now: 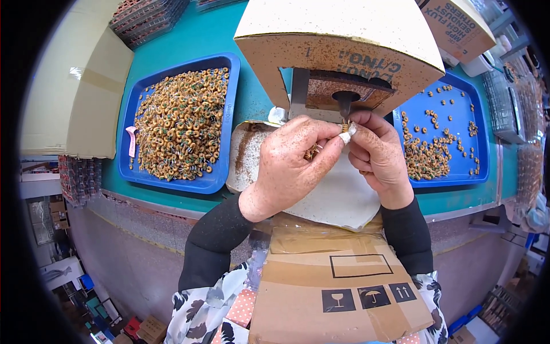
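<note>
My left hand (295, 163) and my right hand (379, 150) meet in front of a dark pointed machine tip (344, 106). Their thumbs and forefingers pinch one small wire-wound ring coil (345, 127) between them, just under that tip. White wrapping covers a fingertip where they meet. Several more coils (312, 151) sit in the curled fingers of my left hand. My right hand's lower fingers are curled in, and what they may hold is mostly hidden. Brown specks cover both hands. A cardboard hood (275, 54) stands over the tip.
A blue tray (230, 114) heaped with ring coils lies left; another blue tray (484, 132) with scattered coils lies right. White speckled sheeting (338, 195) is below my hands. A taped carton (309, 275) rests before me. Boxes and stacked racks border the green table (200, 31).
</note>
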Tool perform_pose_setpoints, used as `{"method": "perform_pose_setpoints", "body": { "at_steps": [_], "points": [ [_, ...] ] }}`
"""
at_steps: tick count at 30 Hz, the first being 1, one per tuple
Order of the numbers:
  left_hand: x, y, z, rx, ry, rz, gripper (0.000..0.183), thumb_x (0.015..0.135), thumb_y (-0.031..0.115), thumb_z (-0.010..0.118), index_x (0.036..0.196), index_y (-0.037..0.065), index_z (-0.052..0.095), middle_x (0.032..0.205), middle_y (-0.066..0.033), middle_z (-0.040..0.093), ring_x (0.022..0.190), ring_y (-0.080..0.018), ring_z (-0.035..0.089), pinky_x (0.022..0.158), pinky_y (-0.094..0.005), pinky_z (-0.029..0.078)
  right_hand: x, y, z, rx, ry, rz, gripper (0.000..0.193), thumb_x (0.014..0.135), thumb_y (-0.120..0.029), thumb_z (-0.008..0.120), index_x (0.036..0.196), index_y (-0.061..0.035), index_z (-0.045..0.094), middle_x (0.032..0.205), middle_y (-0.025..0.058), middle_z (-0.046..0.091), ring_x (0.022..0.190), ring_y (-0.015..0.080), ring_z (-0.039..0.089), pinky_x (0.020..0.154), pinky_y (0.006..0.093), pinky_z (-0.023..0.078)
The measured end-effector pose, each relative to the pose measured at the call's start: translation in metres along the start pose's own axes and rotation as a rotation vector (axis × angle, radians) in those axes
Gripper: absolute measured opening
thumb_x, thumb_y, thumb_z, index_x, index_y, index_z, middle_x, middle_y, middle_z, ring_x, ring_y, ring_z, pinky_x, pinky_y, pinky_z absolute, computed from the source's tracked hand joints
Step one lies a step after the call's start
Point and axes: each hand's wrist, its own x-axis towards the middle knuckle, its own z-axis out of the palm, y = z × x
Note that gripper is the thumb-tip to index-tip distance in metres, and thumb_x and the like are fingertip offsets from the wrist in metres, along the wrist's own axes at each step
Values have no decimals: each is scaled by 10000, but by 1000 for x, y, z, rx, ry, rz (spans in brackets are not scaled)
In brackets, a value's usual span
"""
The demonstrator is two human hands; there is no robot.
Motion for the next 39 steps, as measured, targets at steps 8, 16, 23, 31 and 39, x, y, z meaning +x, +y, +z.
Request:
{"method": "perform_pose_setpoints", "body": {
  "at_steps": [8,16,23,31,39],
  "points": [
    [3,-4,1,-13,10,16,80,779,45,685,848,21,652,764,-87,631,615,-197,593,528,-288,467,0,-1,4,-4,35,-15,180,883,-99,628,1032,-14,573,741,-26,521,476,-1,313,389,155,220],
    [9,-5,-4,-50,-42,-51,67,794,56,673,841,15,650,767,-86,638,653,-185,606,566,-287,476,0,2,6,53,26,-55,177,884,-91,619,1040,-25,566,744,-29,510,498,7,326,394,158,222],
    [5,-2,-3,-34,-21,6,68,793,53,677,841,11,653,758,-86,635,631,-176,602,542,-278,477,1,-2,2,26,0,-18,141,884,-88,619,1003,-29,571,733,-32,505,485,4,313,388,159,217],
    [0,-4,-2,-43,17,-33,90,768,26,704,851,10,674,690,-41,613,617,-124,551,564,-248,426,4,0,3,28,0,31,131,883,-92,624,991,-37,571,729,-34,508,478,1,307,385,162,210],
    [5,-6,-4,-35,-5,-3,71,775,47,692,823,17,650,738,-80,630,615,-173,602,526,-277,476,3,2,4,36,5,11,148,885,-95,620,1011,-42,566,719,-28,493,488,10,305,393,162,214]
  ]
}}
